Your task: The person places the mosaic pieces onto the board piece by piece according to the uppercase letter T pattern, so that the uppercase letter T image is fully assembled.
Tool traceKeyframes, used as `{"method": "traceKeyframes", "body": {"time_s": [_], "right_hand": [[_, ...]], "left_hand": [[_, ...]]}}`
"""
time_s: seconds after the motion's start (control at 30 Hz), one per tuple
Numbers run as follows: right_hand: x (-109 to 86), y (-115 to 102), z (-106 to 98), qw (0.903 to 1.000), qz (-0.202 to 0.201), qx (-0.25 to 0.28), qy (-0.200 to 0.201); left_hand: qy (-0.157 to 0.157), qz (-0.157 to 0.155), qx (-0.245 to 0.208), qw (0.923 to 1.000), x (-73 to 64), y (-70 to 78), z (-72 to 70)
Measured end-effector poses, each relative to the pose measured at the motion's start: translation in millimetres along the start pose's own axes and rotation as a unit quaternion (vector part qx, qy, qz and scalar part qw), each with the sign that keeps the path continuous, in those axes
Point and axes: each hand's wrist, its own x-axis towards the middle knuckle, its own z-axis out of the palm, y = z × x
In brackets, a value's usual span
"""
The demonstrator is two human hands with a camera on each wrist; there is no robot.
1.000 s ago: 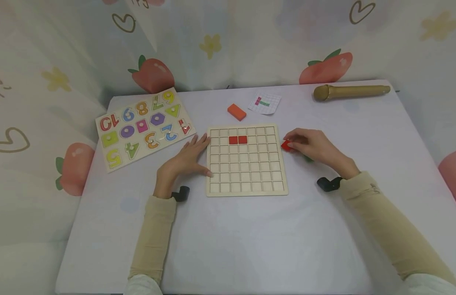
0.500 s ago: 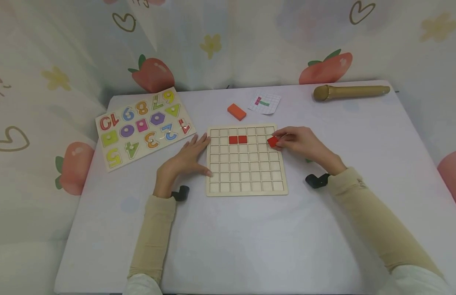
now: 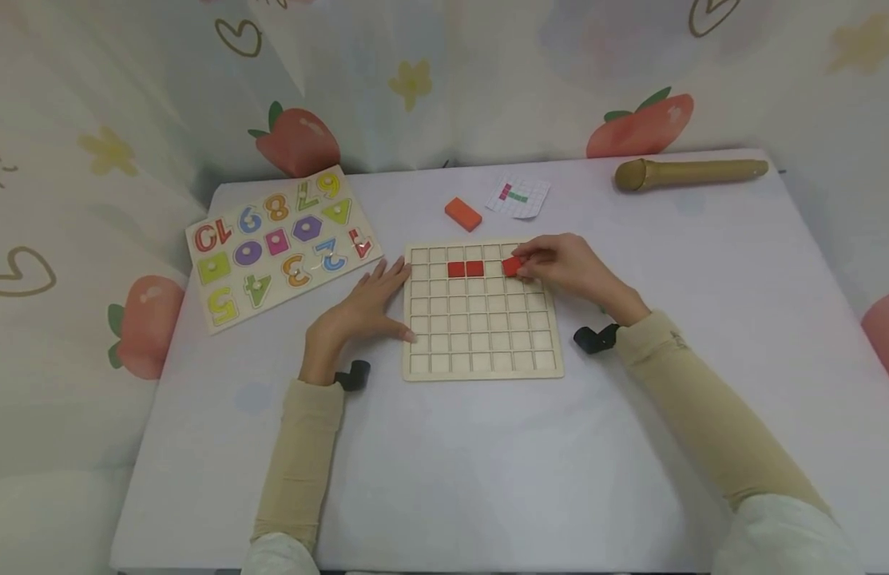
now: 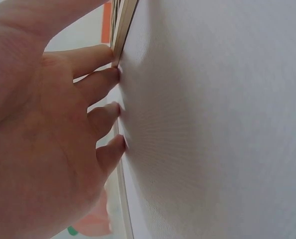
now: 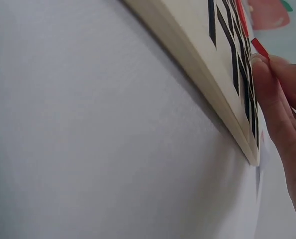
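A pale wooden grid board [image 3: 480, 374] lies mid-table, with two red square tiles [image 3: 465, 269] side by side in its second row from the far edge. My right hand [image 3: 569, 267] pinches another red tile [image 3: 512, 266] between thumb and fingers, over that same row and to the right of the pair. In the right wrist view this tile [image 5: 259, 47] is tilted close over the board's [image 5: 208, 74] surface. My left hand [image 3: 365, 311] has its fingers spread, the fingertips and thumb at the board's left edge. In the left wrist view its fingertips [image 4: 117, 142] rest on the tabletop.
Beyond the board lie an orange block [image 3: 462, 214] and a paper card [image 3: 518, 198] printed with a coloured grid pattern. A number-and-shape puzzle board [image 3: 221, 208] sits at the back left, a gold microphone [image 3: 692, 173] at the back right. A bit of green shows beneath the right wrist.
My right hand has carried the red tile leftward from beside the board to over its second row. The left hand stays at the board's edge.
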Motion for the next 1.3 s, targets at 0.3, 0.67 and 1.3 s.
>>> {"method": "traceKeyframes", "body": {"time_s": [0.3,0.67,1.3], "right_hand": [[12.3,-5,6,0.9999,0.006,0.01,-0.012],[19.7,-12,13,0.9996,0.017,-0.021,-0.008],[21.1,-12,16,0.9963,-0.044,-0.073,-0.013]], "left_hand": [[0.001,0.012,-0.003,0.9999,-1.3,0.0,-0.7],[0.004,0.011,-0.008,0.9999,-2.2,1.9,-1.3],[0.0,0.011,-0.001,0.9999,-0.9,1.5,-1.4]]}}
